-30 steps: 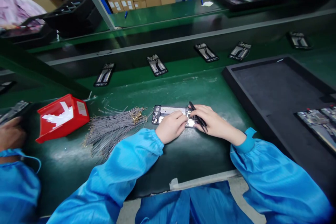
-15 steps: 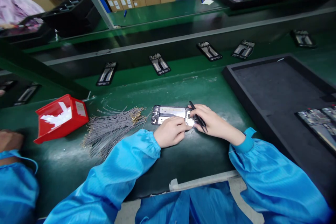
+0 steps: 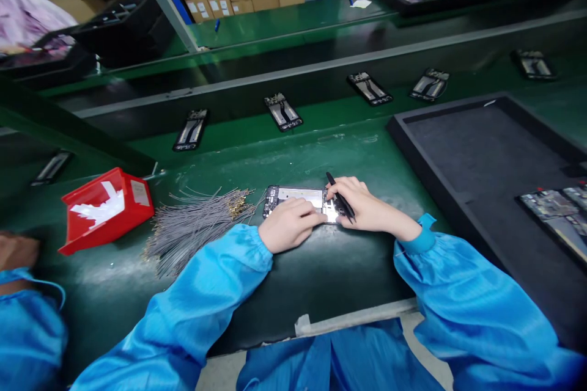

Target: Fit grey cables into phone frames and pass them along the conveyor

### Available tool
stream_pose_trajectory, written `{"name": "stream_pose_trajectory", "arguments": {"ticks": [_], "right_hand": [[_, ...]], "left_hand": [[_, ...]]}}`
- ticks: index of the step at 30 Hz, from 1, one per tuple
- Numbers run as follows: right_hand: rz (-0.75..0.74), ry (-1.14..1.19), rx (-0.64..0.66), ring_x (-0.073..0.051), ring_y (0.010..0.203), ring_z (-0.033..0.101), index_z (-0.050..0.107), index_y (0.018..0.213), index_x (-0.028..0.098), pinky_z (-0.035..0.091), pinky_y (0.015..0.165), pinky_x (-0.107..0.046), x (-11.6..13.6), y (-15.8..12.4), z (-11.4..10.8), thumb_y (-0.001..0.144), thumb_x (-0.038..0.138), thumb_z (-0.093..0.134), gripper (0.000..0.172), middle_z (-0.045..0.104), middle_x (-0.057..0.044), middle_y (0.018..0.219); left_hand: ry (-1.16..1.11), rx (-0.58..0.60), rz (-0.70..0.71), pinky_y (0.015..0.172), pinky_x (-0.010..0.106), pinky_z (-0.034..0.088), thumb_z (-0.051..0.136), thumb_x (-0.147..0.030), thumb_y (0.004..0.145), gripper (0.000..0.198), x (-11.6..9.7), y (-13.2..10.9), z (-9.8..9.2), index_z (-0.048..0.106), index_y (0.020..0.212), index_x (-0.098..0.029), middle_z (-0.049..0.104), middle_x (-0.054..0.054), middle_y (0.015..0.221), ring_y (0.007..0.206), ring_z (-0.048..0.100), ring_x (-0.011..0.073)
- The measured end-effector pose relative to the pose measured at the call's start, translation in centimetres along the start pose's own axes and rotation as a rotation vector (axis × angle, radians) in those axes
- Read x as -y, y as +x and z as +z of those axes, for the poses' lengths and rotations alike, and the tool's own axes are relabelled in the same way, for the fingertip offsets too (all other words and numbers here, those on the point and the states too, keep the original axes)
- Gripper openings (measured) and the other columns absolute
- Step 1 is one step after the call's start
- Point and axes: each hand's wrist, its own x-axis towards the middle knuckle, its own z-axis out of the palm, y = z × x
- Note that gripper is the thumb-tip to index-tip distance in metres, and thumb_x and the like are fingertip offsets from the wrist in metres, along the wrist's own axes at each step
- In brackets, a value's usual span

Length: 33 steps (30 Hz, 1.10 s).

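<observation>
Two hands at one open phone unit point(image 3: 300, 193), flat on the green bench point(image 3: 316, 281), just beside the bundle of thin cables point(image 3: 197, 226). Holds black tweezers point(image 3: 346, 208) in a closed right hand point(image 3: 364, 204); rests a half-curled left hand point(image 3: 288, 223) over the near edge, cannot tell whether gripping. Risks scratching exposed parts through tweezers turning, skewing the unit through uneven pressure, snagging cables through sliding leftwards

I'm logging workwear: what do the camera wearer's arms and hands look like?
The left hand and right hand are ungloved. The left sleeve and right sleeve are loose, shiny, bright blue; the right cuff has a close-fitting band with a small tab.
</observation>
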Motion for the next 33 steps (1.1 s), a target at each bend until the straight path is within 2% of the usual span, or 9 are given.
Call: {"name": "stream_pose_trajectory", "arguments": {"ticks": [5,13,22,29,33], "right_hand": [[0.007,0.011,-0.006,-0.026,0.098,0.039,0.043,0.097,0.023,0.033,0.081,-0.038,-0.1,-0.1,0.1,0.062,0.018,0.057,0.037,0.047,-0.007,0.105],[0.03,-0.009,0.014,-0.027,0.099,0.039,0.043,0.097,0.024,0.033,0.081,-0.039,0.2,0.1,-0.1,0.063,0.022,0.06,0.037,0.046,-0.007,0.103],[0.055,-0.04,0.047,-0.025,0.096,0.039,0.043,0.097,0.023,0.033,0.078,-0.037,0.4,0.3,-0.2,0.064,0.024,0.06,0.038,0.045,-0.006,0.102],[0.05,-0.071,0.043,-0.027,0.093,0.039,0.043,0.096,0.024,0.033,0.075,-0.037,0.5,0.5,-0.1,0.061,0.021,0.059,0.038,0.046,-0.006,0.1],[0.043,-0.049,0.018,-0.026,0.093,0.039,0.043,0.096,0.024,0.032,0.076,-0.037,0.6,0.5,0.0,0.064,0.024,0.059,0.036,0.045,-0.006,0.099]], "left_hand": [[-0.172,-0.024,-0.015,0.069,0.023,0.041,0.034,-0.019,0.089,0.031,1.4,-0.7,-0.2,0.062,0.102,-0.021,0.05,0.003,0.078,0.072,0.046,0.0123],[-0.127,-0.006,0.014,0.065,0.024,0.039,0.034,-0.022,0.089,0.032,1.2,-0.3,-0.1,0.064,0.102,-0.024,0.046,0.003,0.074,0.068,0.043,0.0129],[-0.135,0.004,0.021,0.066,0.025,0.039,0.037,-0.016,0.084,0.033,1.1,-0.5,-0.1,0.063,0.103,-0.021,0.049,0.003,0.075,0.069,0.044,0.0135],[-0.08,0.057,0.04,0.068,0.027,0.04,0.037,-0.017,0.085,0.031,1.1,-0.4,0.0,0.061,0.105,-0.022,0.05,0.004,0.076,0.071,0.044,0.0148],[-0.115,0.032,0.021,0.069,0.027,0.041,0.037,-0.015,0.084,0.031,1.1,-0.4,0.0,0.06,0.104,-0.02,0.052,0.004,0.076,0.071,0.046,0.0149]]}}
